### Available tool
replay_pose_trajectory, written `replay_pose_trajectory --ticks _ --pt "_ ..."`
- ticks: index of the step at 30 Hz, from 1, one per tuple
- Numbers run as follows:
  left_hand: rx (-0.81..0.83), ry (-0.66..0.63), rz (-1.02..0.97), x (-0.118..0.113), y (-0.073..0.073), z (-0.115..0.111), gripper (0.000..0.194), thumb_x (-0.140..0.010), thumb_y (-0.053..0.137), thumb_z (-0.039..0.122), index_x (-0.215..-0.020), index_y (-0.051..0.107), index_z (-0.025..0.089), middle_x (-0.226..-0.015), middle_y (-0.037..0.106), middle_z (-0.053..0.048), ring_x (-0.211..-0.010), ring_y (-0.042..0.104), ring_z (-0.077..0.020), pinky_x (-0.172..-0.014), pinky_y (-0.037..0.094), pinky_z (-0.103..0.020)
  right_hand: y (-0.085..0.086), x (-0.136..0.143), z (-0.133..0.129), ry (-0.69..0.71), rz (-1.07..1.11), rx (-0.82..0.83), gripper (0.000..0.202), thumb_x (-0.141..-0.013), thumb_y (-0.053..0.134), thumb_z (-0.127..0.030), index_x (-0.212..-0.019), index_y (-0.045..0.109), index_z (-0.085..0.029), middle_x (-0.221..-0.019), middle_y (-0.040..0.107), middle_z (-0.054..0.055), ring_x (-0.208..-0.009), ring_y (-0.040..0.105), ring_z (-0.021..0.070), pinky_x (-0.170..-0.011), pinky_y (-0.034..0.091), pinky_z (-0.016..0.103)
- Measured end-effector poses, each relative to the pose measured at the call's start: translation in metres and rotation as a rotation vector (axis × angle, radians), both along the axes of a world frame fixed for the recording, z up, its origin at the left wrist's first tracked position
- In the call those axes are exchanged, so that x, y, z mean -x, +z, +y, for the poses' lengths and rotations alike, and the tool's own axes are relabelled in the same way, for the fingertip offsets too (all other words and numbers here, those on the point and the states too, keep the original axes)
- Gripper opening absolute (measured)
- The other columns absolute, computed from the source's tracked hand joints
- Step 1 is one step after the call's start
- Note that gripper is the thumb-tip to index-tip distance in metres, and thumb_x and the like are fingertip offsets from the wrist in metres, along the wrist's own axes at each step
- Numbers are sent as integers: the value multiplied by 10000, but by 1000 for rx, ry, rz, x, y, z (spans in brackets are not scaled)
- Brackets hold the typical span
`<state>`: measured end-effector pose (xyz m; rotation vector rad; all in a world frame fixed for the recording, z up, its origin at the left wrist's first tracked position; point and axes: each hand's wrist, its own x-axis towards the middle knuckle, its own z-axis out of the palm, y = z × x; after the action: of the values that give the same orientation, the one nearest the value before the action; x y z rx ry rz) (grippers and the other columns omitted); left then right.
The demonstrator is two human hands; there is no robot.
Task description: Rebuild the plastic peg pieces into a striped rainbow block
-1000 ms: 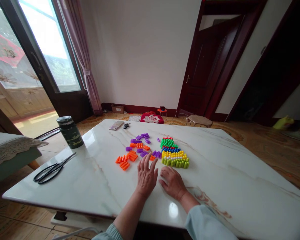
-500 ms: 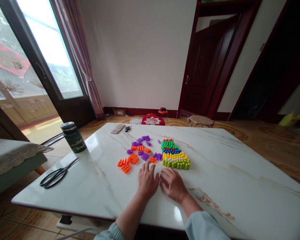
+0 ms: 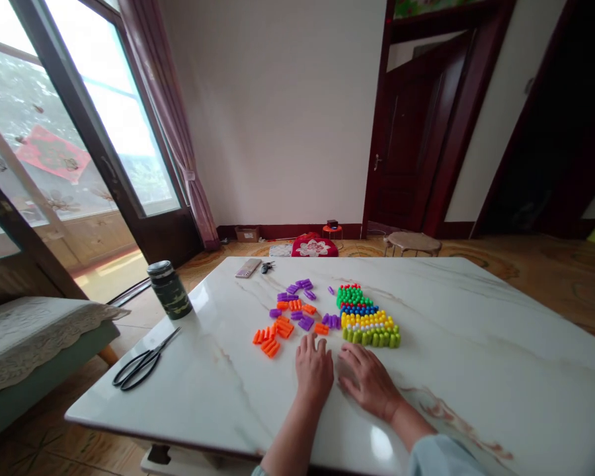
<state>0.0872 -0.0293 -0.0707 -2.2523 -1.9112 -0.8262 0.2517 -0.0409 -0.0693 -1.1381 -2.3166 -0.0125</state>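
Note:
My left hand (image 3: 315,370) rests on the white marbled table (image 3: 218,390), fingers stretched and slightly spread, just in front of an orange piece (image 3: 321,328). Beside it, my right hand (image 3: 369,382) has bent fingers with the thumb held apart, and nothing shows in its grip. Ahead of the right hand stands a block of small joined pieces in coloured rows: light green pieces (image 3: 371,338) in front, then yellow pieces (image 3: 369,319), blue pieces (image 3: 359,309) and green pieces (image 3: 352,295). Loose purple pieces (image 3: 306,322) and orange pieces (image 3: 270,348) lie scattered to the left.
Black-handled scissors (image 3: 141,367) lie at the table's left, near a camouflage-patterned flask (image 3: 169,291). Toward the far edge are a phone (image 3: 248,268) and keys (image 3: 267,267). A stool (image 3: 412,243) stands beyond the table.
The view has turned a little, so everything sits further right and lower. My right thumb has moved away from its fingers, and the gap between my hands is slightly wider. The pieces look unmoved.

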Motion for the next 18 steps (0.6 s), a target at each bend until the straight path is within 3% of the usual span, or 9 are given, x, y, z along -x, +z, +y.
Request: replay_pose_trajectory --ticks 2,5,9,12,15,18 --pt "-8 -34 21 0 1 0 235 -906 460 235 -1095 596 202 -1236 542 -106 -1132 472 -259 -939 390 -405 1 0 -1 -9 20 10 266 -806 582 -235 -1065 616 -183 -1177 597 119 -1097 543 261 -942 449 417" --pt "72 -88 73 1 3 1 167 -903 476 253 -994 611 215 -1105 588 -86 -1048 504 -244 -889 406 -391 4 0 -2 15 48 17 297 -798 594 -249 -1091 604 -201 -1188 586 102 -1092 541 244 -939 448 393" --pt "71 -33 44 0 1 -1 197 -907 474 265 -1051 596 210 -1182 567 -94 -1095 491 -247 -908 394 -389 7 1 -2 40 -20 51 282 -796 597 -268 -1072 604 -215 -1179 586 90 -1099 524 248 -941 437 402" --pt "119 -41 26 0 2 -2 161 -890 487 240 -987 613 212 -1091 601 -83 -1044 516 -244 -871 401 -374 8 3 -2 57 -87 79 293 -806 586 -265 -1095 595 -218 -1193 588 92 -1116 508 257 -954 420 414" --pt "177 -86 19 5 11 5 142 -854 496 186 -872 633 216 -971 627 -69 -968 541 -239 -811 416 -360 7 2 -1 52 -99 82 331 -817 571 -257 -1146 579 -219 -1261 567 102 -1155 490 267 -978 400 422" --pt "189 -105 17 17 29 31 164 -847 498 197 -871 658 226 -938 636 -65 -966 546 -242 -796 428 -353 5 0 1 77 -94 110 343 -823 576 -270 -1163 577 -228 -1285 564 88 -1179 480 268 -1004 382 421"
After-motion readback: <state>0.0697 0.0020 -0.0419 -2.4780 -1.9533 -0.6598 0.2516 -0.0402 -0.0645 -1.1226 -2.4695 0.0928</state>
